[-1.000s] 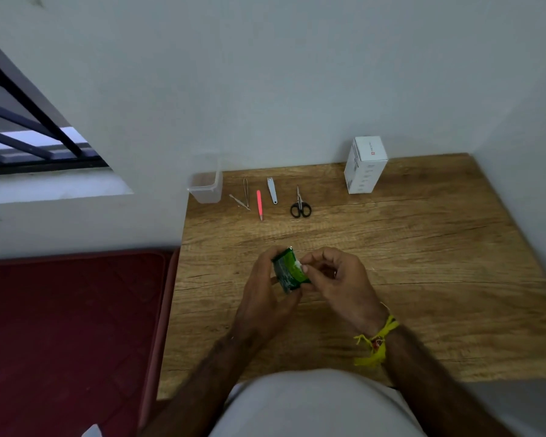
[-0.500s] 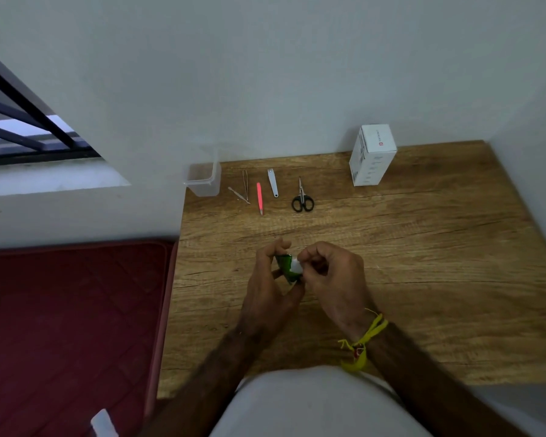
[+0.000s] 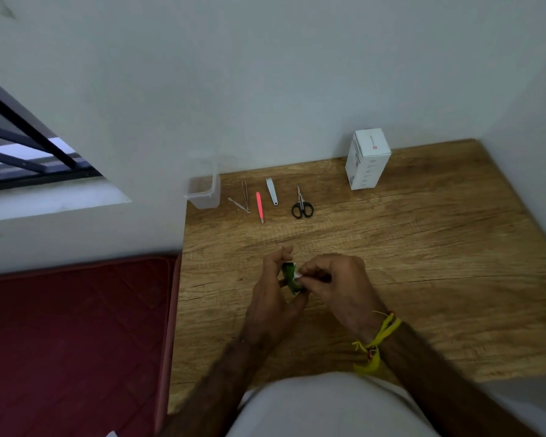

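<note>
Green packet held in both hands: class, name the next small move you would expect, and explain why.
Probably a short pull of the right hand away from the left hand, to tear the green packet open. The left hand grips its body, while the right hand pinches a white bit at its upper edge.

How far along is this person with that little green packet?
Looks done: metal tweezers, a pink stick, a silver nail clipper and black-handled scissors lie in a row on the wooden table. In hand: the left hand holds the small green packet while the right hand pinches a white bit at its edge. Left: the packet seems not yet emptied.
</note>
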Demonstrator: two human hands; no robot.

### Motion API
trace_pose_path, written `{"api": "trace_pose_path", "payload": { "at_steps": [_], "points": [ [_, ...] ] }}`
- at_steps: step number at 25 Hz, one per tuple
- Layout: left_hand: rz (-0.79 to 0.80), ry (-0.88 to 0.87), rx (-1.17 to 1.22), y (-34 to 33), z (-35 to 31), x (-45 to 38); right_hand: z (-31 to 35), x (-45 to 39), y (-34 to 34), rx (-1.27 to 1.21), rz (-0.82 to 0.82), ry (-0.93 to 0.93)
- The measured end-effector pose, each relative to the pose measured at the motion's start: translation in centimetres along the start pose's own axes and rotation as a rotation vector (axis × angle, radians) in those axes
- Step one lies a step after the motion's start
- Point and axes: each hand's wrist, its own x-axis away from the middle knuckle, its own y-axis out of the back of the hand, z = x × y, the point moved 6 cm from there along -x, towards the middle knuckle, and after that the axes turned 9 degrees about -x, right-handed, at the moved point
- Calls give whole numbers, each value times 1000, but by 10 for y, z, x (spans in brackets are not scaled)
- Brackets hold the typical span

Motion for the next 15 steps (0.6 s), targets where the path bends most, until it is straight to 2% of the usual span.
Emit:
{"api": "trace_pose_path", "payload": {
  "at_steps": [8,15],
  "points": [
    [-49,-61,-67,-1,-14,10,-6,10,15,-4,-242,-67],
    [-111,-56,-65,0,-18,17,-12,10,15,-56,-230,-90]
  ]
}}
